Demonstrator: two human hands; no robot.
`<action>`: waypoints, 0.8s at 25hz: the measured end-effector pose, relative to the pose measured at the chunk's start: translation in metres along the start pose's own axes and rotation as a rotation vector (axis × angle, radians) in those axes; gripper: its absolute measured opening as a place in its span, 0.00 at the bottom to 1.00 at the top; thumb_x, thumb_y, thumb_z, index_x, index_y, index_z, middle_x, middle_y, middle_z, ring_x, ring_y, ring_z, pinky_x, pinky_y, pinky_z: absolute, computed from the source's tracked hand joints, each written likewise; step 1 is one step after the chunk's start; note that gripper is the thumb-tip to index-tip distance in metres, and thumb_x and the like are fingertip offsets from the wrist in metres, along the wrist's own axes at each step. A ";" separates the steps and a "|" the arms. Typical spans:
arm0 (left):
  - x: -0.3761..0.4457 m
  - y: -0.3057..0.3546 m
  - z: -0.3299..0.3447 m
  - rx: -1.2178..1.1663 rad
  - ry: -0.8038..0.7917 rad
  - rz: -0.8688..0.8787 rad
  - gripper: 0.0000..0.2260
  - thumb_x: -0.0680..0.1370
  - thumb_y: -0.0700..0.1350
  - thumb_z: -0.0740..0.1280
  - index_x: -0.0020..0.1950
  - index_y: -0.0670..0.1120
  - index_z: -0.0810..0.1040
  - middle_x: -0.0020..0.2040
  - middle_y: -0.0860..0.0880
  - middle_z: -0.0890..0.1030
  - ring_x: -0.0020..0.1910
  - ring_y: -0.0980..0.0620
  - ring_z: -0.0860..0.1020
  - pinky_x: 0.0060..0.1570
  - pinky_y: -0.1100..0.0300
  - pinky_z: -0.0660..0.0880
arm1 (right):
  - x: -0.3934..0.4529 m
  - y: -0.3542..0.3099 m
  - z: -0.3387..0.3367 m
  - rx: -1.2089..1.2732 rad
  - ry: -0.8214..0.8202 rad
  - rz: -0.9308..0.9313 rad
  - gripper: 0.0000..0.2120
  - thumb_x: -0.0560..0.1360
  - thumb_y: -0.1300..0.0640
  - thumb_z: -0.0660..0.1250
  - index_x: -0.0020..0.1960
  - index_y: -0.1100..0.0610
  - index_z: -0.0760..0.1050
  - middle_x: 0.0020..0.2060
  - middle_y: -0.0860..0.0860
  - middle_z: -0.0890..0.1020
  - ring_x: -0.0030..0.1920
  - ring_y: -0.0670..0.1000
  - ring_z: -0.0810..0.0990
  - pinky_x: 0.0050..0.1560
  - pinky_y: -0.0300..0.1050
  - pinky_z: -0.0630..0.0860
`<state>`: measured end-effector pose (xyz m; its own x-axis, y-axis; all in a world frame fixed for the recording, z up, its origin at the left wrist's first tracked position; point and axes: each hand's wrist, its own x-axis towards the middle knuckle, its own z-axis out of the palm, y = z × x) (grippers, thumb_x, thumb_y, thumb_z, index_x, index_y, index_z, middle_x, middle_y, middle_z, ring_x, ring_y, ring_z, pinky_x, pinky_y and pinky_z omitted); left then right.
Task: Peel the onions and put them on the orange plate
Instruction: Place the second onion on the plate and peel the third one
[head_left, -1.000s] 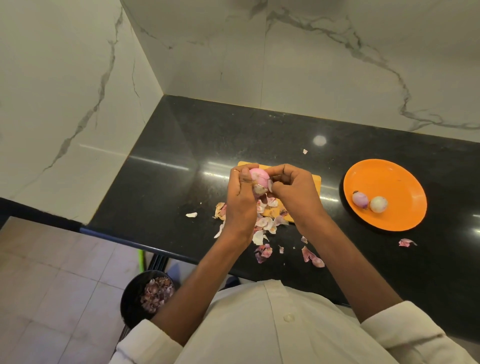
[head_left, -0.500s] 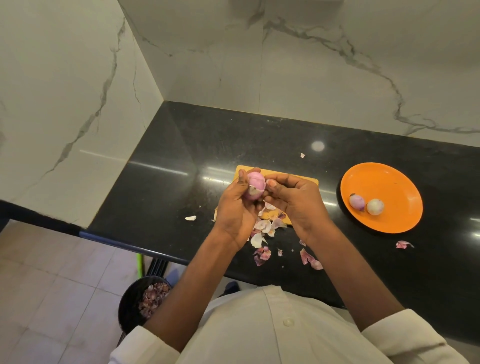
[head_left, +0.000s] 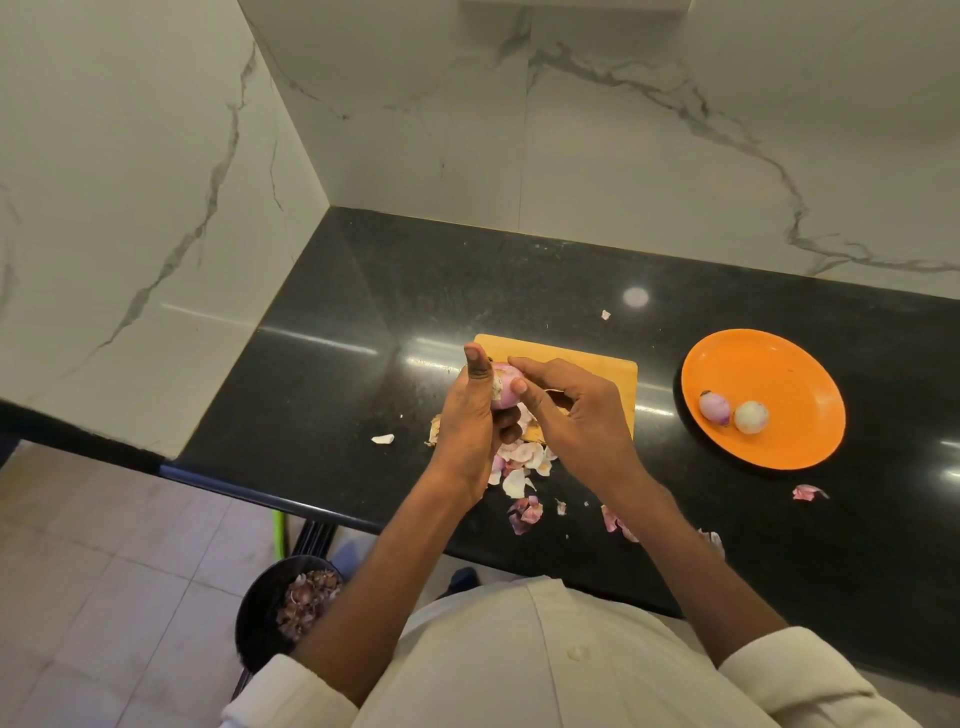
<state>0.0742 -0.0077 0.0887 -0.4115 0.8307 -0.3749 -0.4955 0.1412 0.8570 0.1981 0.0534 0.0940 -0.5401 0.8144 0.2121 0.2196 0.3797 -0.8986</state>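
Onion (head_left: 505, 391) sits above the skins (head_left: 519, 467) on the desk (head_left: 363, 322), gripped in our left hand (head_left: 470, 421). Our right hand (head_left: 571, 415) pinches its skin; we should pull gently, turning it, before the plate (head_left: 779, 452) beyond.

Glossy black counter (head_left: 415, 291) in a white grey-veined marble corner (head_left: 322, 130), beige tiled floor (head_left: 104, 571) below.
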 end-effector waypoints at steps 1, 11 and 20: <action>0.001 -0.001 0.000 -0.018 -0.008 0.013 0.29 0.85 0.67 0.55 0.53 0.42 0.80 0.48 0.38 0.77 0.47 0.38 0.72 0.41 0.51 0.72 | -0.001 0.002 0.002 -0.060 0.011 -0.077 0.15 0.83 0.54 0.70 0.67 0.56 0.82 0.51 0.49 0.86 0.52 0.47 0.84 0.52 0.49 0.83; -0.007 -0.004 0.015 -0.086 0.001 0.041 0.30 0.84 0.61 0.58 0.69 0.34 0.73 0.51 0.42 0.85 0.50 0.47 0.86 0.48 0.54 0.84 | -0.005 0.003 0.013 -0.075 0.226 -0.088 0.10 0.83 0.64 0.68 0.62 0.58 0.84 0.52 0.46 0.86 0.54 0.44 0.85 0.54 0.44 0.83; -0.004 0.005 0.009 -0.322 -0.013 -0.051 0.22 0.89 0.56 0.54 0.62 0.41 0.80 0.54 0.41 0.85 0.50 0.46 0.85 0.47 0.54 0.84 | -0.006 -0.011 0.008 0.291 0.272 0.209 0.09 0.83 0.59 0.68 0.60 0.49 0.84 0.52 0.40 0.87 0.55 0.45 0.86 0.56 0.40 0.83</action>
<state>0.0805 -0.0059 0.0976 -0.3709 0.8343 -0.4078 -0.7328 0.0067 0.6804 0.1926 0.0404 0.0995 -0.2668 0.9610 0.0727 0.0427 0.0871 -0.9953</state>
